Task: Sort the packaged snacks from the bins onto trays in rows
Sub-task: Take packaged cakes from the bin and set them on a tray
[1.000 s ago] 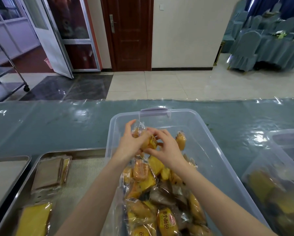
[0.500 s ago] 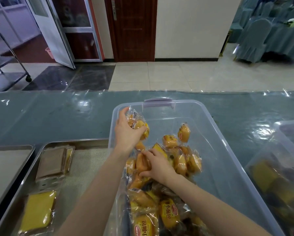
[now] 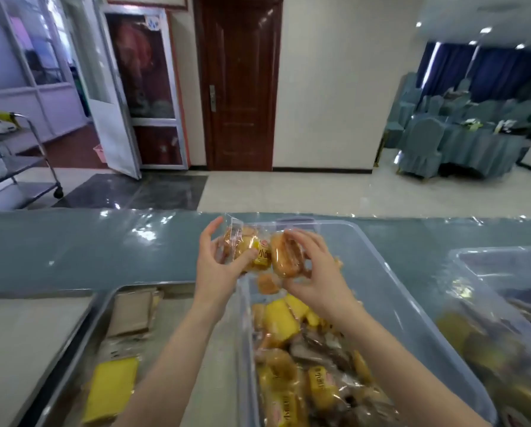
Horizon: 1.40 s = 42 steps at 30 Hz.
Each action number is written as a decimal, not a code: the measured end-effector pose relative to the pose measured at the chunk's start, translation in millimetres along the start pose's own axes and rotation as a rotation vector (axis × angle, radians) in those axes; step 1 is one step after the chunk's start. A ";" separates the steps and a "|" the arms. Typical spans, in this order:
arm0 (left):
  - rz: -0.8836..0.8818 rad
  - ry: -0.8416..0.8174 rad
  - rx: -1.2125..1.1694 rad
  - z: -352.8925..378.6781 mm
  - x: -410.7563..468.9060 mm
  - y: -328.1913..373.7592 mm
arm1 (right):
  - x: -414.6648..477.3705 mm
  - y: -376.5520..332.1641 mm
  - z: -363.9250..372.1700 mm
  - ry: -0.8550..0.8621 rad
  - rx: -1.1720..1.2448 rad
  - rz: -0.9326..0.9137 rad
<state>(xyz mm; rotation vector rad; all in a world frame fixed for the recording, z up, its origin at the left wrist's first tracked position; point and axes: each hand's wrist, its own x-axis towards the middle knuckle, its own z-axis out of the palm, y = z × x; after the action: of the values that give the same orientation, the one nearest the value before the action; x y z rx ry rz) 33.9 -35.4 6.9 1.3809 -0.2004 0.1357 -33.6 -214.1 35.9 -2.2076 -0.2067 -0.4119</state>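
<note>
A clear plastic bin (image 3: pixel 390 291) in front of me holds several wrapped snacks (image 3: pixel 292 359), yellow and brown. Above its near-left corner my left hand (image 3: pixel 215 269) grips a clear-wrapped yellow bread pack (image 3: pixel 252 251). Beside it my right hand (image 3: pixel 316 272) holds a second wrapped orange-brown bread pack (image 3: pixel 285 257); the two packs touch. To the left lies a metal tray (image 3: pixel 178 288) with a brown packaged snack (image 3: pixel 132 312) at the back and a yellow packaged snack (image 3: pixel 110 389) at the front.
A second metal tray (image 3: pixel 27 328) lies at the far left. Another clear bin (image 3: pixel 504 306) with snacks stands at the right edge. The table has a blue-green cover under plastic film (image 3: pixel 73 248). Beyond it are a tiled floor and a steel cart (image 3: pixel 21 167).
My right hand has picked a bread pack out of the bin and lifted it next to the pack in my left hand. Both hands have risen above the bin's rim; the camera tilted upward.
</note>
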 end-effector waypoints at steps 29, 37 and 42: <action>-0.218 0.617 0.101 -624.7 -85.5 74.3 | 43.7 -317.2 583.4 -0.471 0.215 -0.196; -0.314 0.538 0.098 -725.5 -24.6 51.4 | 91.4 -331.0 684.4 -0.460 0.208 -0.099; -0.405 0.470 0.081 -816.9 23.0 15.9 | 117.7 -341.0 773.8 -0.422 0.186 0.005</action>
<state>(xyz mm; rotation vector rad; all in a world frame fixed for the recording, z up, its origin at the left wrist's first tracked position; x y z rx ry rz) 103.2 769.6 -116.4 1.4033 0.4786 0.1265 148.7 605.4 -119.2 -2.0872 -0.4462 0.0808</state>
